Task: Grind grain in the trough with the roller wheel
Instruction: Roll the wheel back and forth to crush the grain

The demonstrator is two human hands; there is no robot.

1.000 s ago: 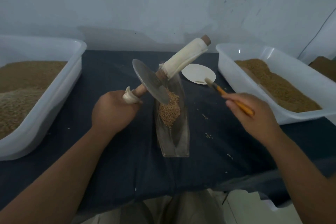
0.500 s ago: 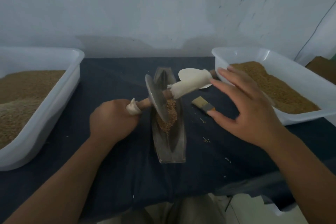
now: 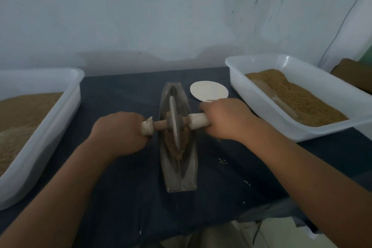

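Grey metal roller wheel [image 3: 174,125] on wooden axle, judged heavy and rigid, is stood upright in brown grain [image 3: 170,144] within the grey boat-shaped trough [image 3: 181,177] and is clasped at both white-wrapped axle ends by left grip [image 3: 118,133] and right grip [image 3: 227,119].

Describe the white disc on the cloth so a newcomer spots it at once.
Find the dark blue cloth between the white left tub and right tub. On it, right of the far end of the grey trough and left of the right tub, sits the white disc. It alone lies flat and round; the tubs are deep and rectangular, the trough long and narrow.
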